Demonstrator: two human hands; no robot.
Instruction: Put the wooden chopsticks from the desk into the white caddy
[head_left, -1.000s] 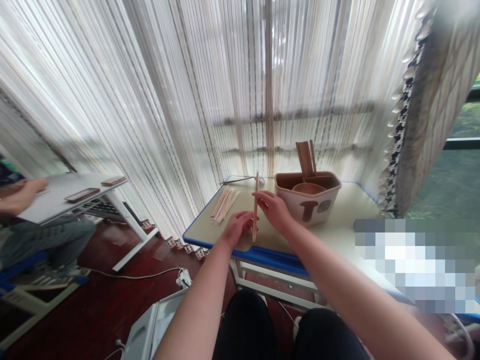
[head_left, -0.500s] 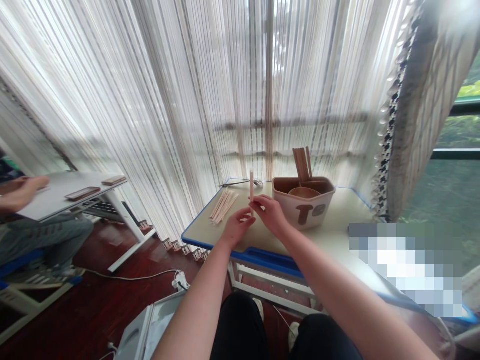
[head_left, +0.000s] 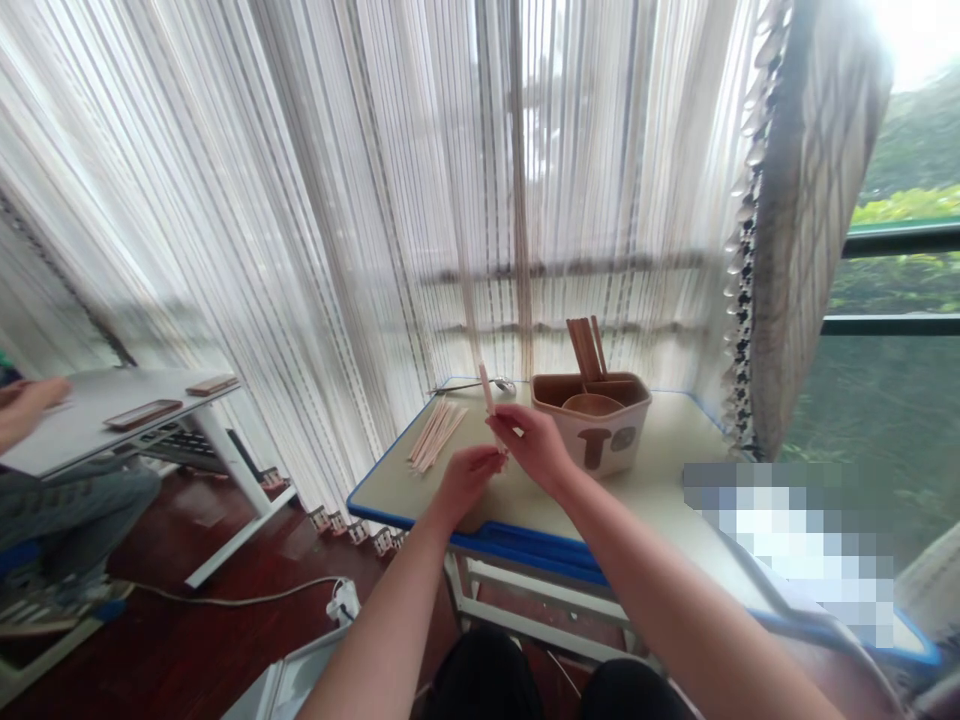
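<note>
Nearest are the wearer's dark-clad knees (head_left: pixel 489 675), under a pale table (head_left: pixel 660 480) with a blue edge. Just past that edge, the left hand (head_left: pixel 471 478) curls over the tabletop, its fingertips close to the lower end of a pale stick (head_left: pixel 486 388); whether they grip it, I cannot tell. The right hand (head_left: pixel 529 440) pinches the same stick between thumb and fingers, and the stick stands up from that hold, its top leaning a little left, clear of the table. To the left of the hands, a loose bundle of pale sticks (head_left: pixel 437 435) lies on the tabletop. To the right, just beyond the right hand, sits a light container (head_left: pixel 622 462) with a brown rim; a round brown piece (head_left: pixel 591 404) rests in its near part and brown sticks (head_left: pixel 585 350) stand upright at its far side. Near the table's far edge lies a slim utensil (head_left: pixel 461 387). Well to the left, another person's hand (head_left: pixel 34 405) is above a grey-white desk (head_left: pixel 82 430). Sheer striped curtains (head_left: pixel 337 200) hang farthest back.
</note>
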